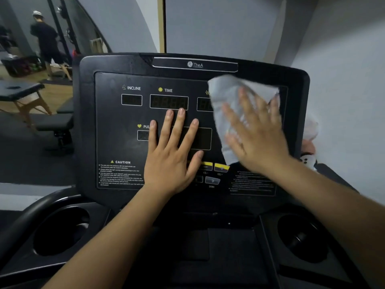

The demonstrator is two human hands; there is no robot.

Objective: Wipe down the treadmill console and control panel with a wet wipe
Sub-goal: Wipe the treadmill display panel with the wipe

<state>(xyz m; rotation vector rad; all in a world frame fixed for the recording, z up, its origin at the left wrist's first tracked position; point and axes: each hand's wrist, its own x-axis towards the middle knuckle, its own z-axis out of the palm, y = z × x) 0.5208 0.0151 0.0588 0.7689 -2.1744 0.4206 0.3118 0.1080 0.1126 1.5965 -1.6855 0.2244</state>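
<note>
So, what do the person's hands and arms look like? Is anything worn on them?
Both are bare. The left hand and the right hand have no gloves, and no rings show. The left forearm and the right forearm show no sleeve, watch or bracelet up to the picture's edge. The left hand's nails look short and plain; the right hand is blurred.

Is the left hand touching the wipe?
Apart. The head view shows bare black panel between the left hand and the wipe, which the right hand presses.
</note>
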